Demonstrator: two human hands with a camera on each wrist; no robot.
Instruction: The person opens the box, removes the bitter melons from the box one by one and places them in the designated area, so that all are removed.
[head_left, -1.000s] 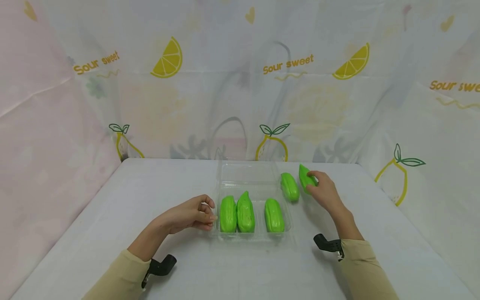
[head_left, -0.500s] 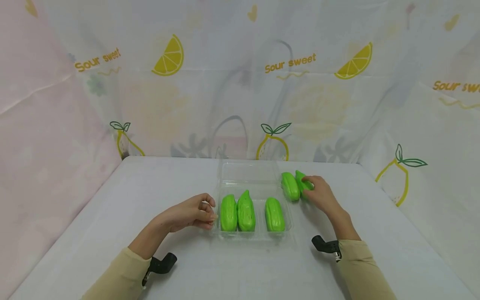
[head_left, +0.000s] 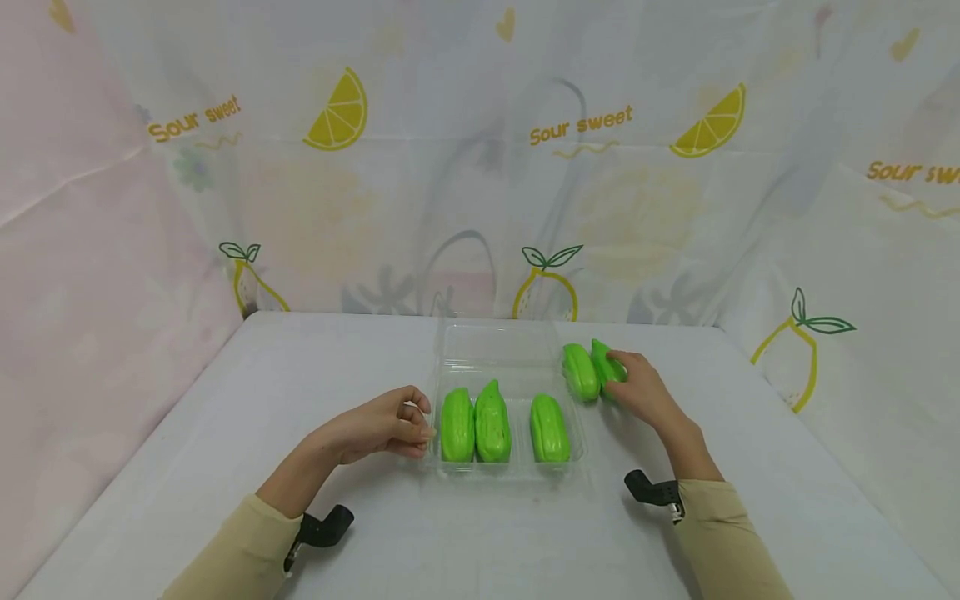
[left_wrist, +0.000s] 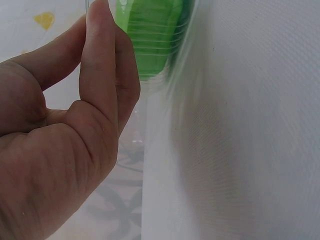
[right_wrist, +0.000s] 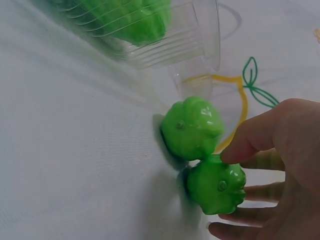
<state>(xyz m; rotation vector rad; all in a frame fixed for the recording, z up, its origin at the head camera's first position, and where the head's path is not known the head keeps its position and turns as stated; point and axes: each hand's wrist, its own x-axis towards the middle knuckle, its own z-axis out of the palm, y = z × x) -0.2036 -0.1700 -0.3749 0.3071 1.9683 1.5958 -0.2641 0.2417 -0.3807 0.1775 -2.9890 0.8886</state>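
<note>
In the head view my left hand (head_left: 386,427) pinches the left edge of a clear plastic clamshell box (head_left: 517,471), its lid (head_left: 498,342) folded back. Several glossy, ridged green gourds lie inside: a blunt-ended one (head_left: 457,425) at left, a pointed one (head_left: 492,423) beside it, and another (head_left: 550,429) at right, with a gap between. Behind the box's right side lies a further gourd (head_left: 581,372). Touching it is a pointed gourd (right_wrist: 216,185), held between the thumb and fingers of my right hand (head_left: 643,390). The fingertips are partly hidden behind that gourd.
A white-covered table (head_left: 337,533) bears everything. Behind and beside it hangs a pale cloth backdrop (head_left: 637,217) printed with lemons. Black wrist cameras jut from both sleeves, the left (head_left: 327,527) and the right (head_left: 651,488).
My right hand has brought its pointed gourd left and down onto the table against the neighbouring gourd. In the last half second it has barely moved. The left hand has stayed at the box edge.
</note>
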